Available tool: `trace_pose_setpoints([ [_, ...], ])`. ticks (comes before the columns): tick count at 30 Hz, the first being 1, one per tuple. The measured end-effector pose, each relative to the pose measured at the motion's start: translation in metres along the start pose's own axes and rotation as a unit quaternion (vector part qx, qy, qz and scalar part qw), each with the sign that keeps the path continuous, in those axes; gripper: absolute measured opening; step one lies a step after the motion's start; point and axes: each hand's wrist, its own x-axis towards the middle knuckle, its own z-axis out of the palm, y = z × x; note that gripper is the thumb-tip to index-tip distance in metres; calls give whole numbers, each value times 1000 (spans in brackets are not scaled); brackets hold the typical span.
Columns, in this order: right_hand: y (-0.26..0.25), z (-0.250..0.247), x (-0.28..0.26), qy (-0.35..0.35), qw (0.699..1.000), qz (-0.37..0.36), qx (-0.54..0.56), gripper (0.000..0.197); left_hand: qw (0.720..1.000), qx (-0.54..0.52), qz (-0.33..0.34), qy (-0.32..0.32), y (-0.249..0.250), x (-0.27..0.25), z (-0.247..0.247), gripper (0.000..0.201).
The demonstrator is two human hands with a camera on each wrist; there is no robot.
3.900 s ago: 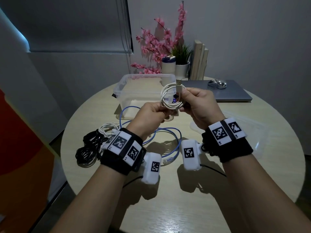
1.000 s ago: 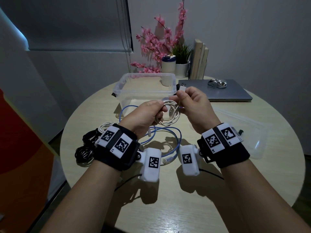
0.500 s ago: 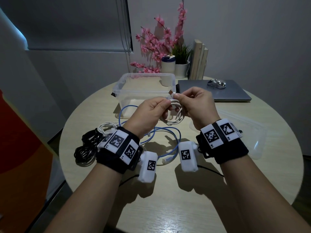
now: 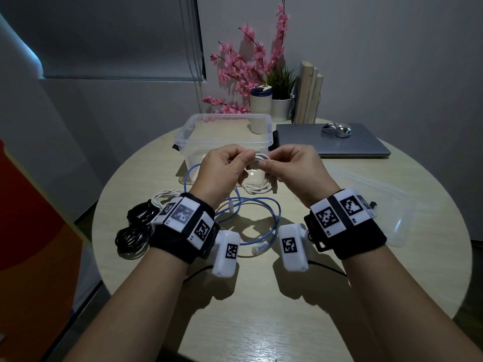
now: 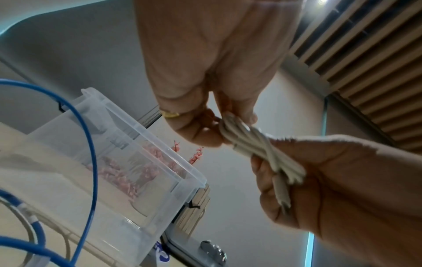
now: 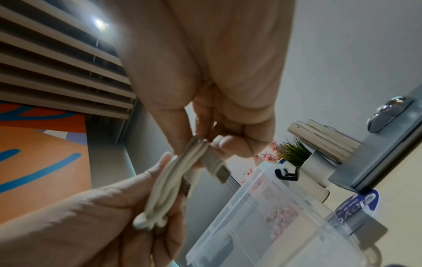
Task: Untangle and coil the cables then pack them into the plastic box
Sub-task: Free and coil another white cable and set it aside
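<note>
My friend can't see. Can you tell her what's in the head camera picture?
Both hands, left hand and right hand, pinch a coiled white cable above a round table. Behind is an open clear box; blue and black cables lie on the table.

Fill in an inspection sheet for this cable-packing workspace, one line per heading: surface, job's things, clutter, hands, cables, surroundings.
Surface: round wooden table, pale.
Job's things: clear box open, no cables seen inside; lid lies flat at the right.
Clutter: laptop closed, mouse on it; cup, potted plant, pink flowers, books at the back.
Hands: left hand and right hand both grip the white coil, raised in front of the box.
Cables: blue cable loose; black cable and second white cable at the left.
Surroundings: grey wall, window blind.
</note>
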Motion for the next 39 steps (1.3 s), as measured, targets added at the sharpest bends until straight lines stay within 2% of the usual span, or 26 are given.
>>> trace_pose_setpoints([
  [4,4,0,3,22,1000,5,-9,5,993,-67,-66,-68,0,0,-6,16],
  [9,6,0,5,11,1000,2,-26,5,989,-69,-66,-113,1,-3,-12,16],
  [17,5,1,5,-37,999,-9,-26,12,994,22,-38,-99,-4,-3,-9,24],
  [21,4,-1,4,-47,999,-4,-4,13,992,-41,-55,-106,-4,-7,-10,19],
  [25,3,-1,3,-50,998,-4,29,15,992,-79,-55,-78,-3,-5,-11,14],
  [31,2,2,2,-21,994,10,109,15,995,-66,-42,-65,0,-4,-11,17],
  [34,3,2,4,0,994,10,108,17,993,-81,-43,-69,1,-8,-10,15],
  [39,2,2,8,12,996,11,93,17,999,-10,-13,-31,4,-7,-7,20],
])
